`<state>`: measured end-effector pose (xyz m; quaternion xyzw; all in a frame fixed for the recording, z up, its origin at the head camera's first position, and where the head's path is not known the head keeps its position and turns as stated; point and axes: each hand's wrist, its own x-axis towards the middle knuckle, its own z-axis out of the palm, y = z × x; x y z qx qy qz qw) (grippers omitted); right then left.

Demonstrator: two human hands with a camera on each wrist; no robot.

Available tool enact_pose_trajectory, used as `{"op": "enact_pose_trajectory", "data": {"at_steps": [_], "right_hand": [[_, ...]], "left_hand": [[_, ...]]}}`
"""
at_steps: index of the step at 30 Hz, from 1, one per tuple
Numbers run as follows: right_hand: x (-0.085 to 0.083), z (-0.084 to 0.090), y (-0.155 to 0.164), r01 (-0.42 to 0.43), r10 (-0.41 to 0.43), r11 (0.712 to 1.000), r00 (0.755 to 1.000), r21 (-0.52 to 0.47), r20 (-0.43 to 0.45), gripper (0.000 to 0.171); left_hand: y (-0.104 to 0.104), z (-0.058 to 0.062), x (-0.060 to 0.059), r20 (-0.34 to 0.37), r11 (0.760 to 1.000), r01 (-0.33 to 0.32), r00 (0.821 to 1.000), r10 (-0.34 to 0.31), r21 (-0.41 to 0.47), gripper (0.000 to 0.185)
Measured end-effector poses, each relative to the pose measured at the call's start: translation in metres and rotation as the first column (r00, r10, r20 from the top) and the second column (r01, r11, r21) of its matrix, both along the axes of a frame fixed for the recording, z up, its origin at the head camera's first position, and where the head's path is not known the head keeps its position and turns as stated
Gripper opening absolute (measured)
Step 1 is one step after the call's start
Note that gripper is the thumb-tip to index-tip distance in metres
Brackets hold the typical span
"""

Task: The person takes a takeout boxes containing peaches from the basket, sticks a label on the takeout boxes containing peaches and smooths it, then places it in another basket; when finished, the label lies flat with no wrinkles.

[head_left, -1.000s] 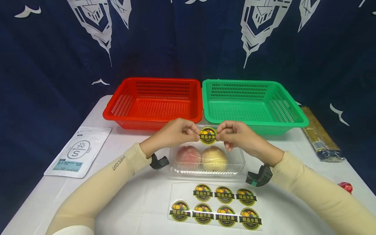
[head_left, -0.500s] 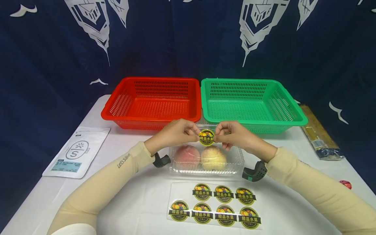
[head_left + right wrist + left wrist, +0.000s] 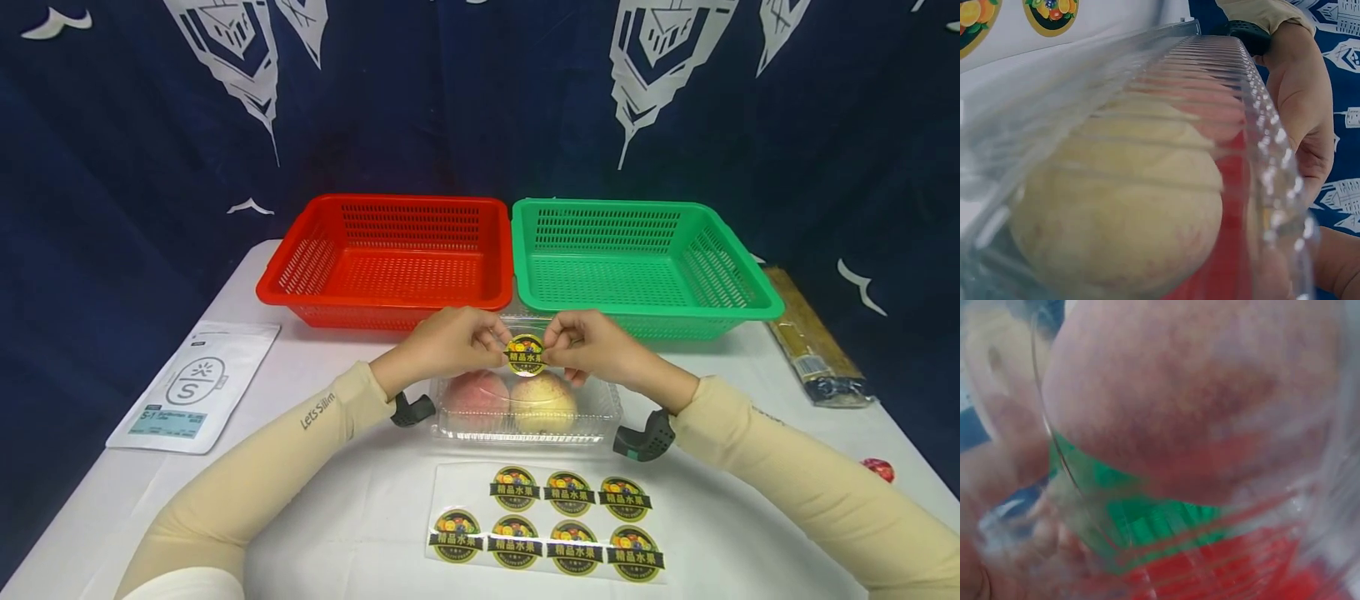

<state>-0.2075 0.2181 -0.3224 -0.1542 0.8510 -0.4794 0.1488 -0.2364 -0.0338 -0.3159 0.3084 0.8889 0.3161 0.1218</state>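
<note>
A round black and gold fruit sticker (image 3: 525, 356) is stretched between my two hands, over a clear plastic clamshell box (image 3: 603, 423). My left hand (image 3: 453, 340) pinches the sticker's left edge between thumb and fingers. On its right edge, my right hand (image 3: 600, 346) does the same. Inside the box sit a pinkish peach (image 3: 476, 395) and a pale yellow peach (image 3: 543, 403). The right wrist view has the yellow peach (image 3: 1122, 200) close up through the ribbed wall. Whether the sticker touches the lid I cannot tell.
Behind the box stand a red basket (image 3: 420, 312) and a green basket (image 3: 645, 321). A sheet with several more stickers (image 3: 573, 542) lies in front. At the left is a white pouch (image 3: 183, 396); a brown package (image 3: 817, 350) and a small red item (image 3: 877, 470) lie right.
Both hands have lowered the sticker slightly toward the near side of the box lid, keeping their pinch on it. The box stays in place.
</note>
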Motion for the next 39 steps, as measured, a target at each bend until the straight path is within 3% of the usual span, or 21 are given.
{"op": "enact_pose_trajectory", "data": {"at_steps": [17, 26, 39], "right_hand": [[0.001, -0.002, -0.010, 0.020, -0.015, 0.998, 0.997, 0.067, -0.075, 0.010], [0.001, -0.002, -0.012, 0.015, -0.005, 0.993, 0.996, 0.116, -0.089, 0.014], [-0.001, -0.003, -0.011, 0.014, -0.007, 0.994, 0.997, 0.108, -0.071, 0.016]], "left_hand": [[0.001, -0.002, 0.002, -0.106, 0.998, -0.033, 0.994, 0.028, -0.044, 0.020], [0.000, -0.004, 0.002, -0.147, 0.998, 0.001, 0.989, -0.009, -0.056, 0.025], [0.001, -0.004, 0.002, -0.163, 0.996, 0.020, 0.986, -0.034, -0.085, 0.026]]}}
